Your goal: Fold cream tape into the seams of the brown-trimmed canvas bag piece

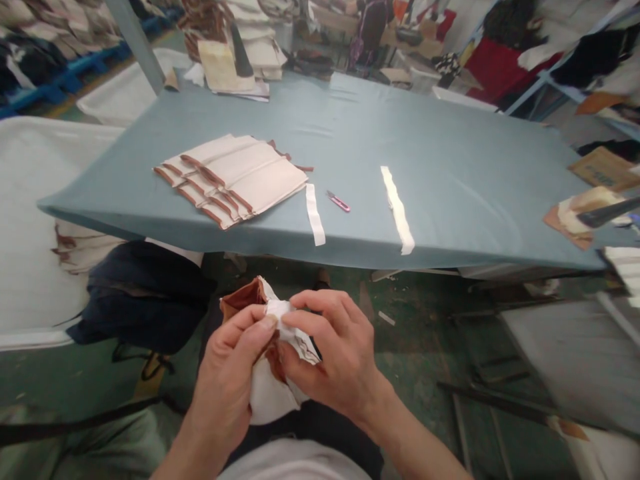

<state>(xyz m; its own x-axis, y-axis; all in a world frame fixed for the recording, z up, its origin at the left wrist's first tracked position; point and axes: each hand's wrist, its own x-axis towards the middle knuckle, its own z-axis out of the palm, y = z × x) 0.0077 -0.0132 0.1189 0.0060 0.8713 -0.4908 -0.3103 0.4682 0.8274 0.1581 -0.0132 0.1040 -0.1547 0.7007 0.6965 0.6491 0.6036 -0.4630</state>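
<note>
Over my lap, in front of the table edge, I hold a white fabric pouch (pixel 273 400) with a brown lining. My left hand (pixel 233 363) pinches its upper edge between thumb and fingers. My right hand (pixel 337 347) grips the cloth beside it, thumb below and fingers on top. Between the two sets of fingertips sits a small white piece (pixel 279 308), perhaps a strip or label. Some of the pouch is hidden behind my hands. On the table lie overlapping cream fabric pieces (pixel 245 173) with brown edges, a white strip (pixel 315 215) and small pink thread snips (pixel 339 201).
A longer cream strip (pixel 397 210) lies on the blue-green table (pixel 465 173). Stacked fabric (pixel 255 40) stands at the back left. White bins (pixel 37 173) and a dark bag (pixel 143 297) are at left. A taped tool (pixel 590 213) rests at the right end.
</note>
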